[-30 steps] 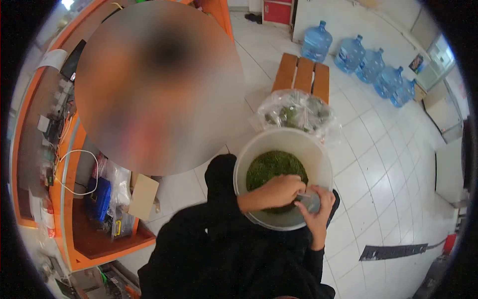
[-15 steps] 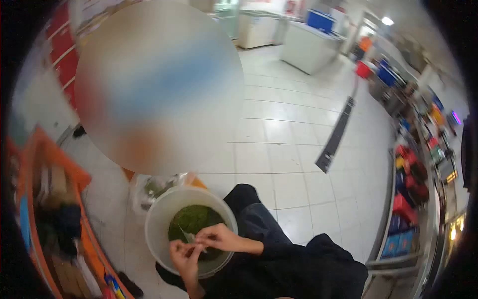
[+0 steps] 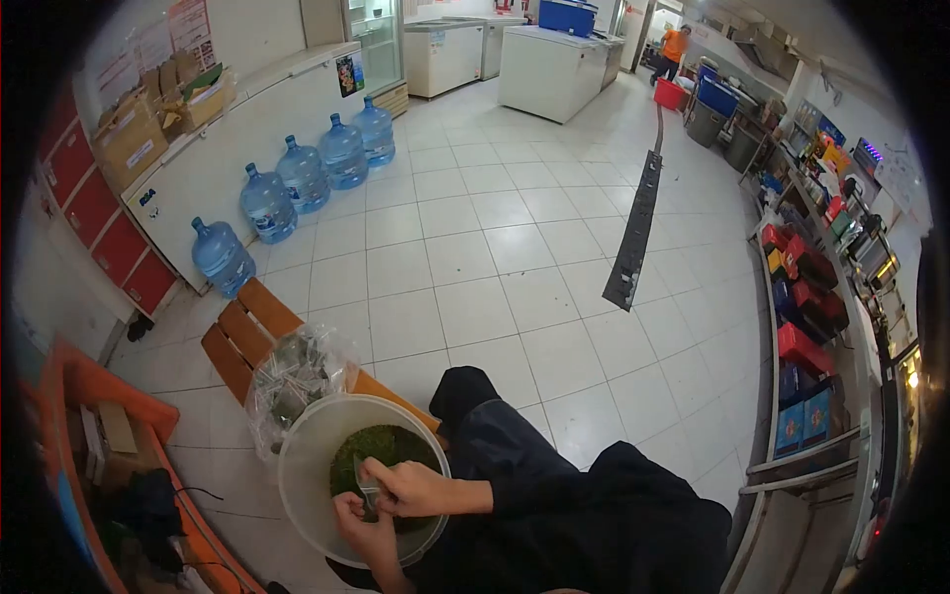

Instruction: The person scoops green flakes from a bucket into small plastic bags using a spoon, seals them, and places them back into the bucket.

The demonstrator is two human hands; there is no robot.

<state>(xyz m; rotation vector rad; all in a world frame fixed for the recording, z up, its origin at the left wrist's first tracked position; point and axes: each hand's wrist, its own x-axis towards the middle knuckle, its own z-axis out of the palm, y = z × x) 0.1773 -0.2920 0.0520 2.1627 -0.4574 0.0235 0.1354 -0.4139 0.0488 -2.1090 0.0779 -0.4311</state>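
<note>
A translucent white bucket [image 3: 297,500] stands in front of my lap, with a layer of green, finely chopped leafy material [image 3: 346,455] inside. Over its opening, my left hand [image 3: 368,533] and my right hand [image 3: 414,489] meet, both with bent fingers pinched around a small clear plastic bag [image 3: 369,488]. What the small bag contains is too small to tell. A larger clear plastic bag [image 3: 297,371], holding more small packets, rests on the wooden bench [image 3: 259,322] just beyond the bucket.
Several blue water bottles [image 3: 267,203] line a white chest freezer [image 3: 287,94]. An orange crate [image 3: 188,495] is at my left. Shelves with boxes [image 3: 802,342] run along the right. A dark strip [image 3: 633,238] lies on the tiled floor. Far back stands a person in orange [image 3: 674,48].
The view has shifted, and the water bottles and bench now show where a large blur was. Both hands stay over the bucket at the small bag; my right hand sits slightly lower in view.
</note>
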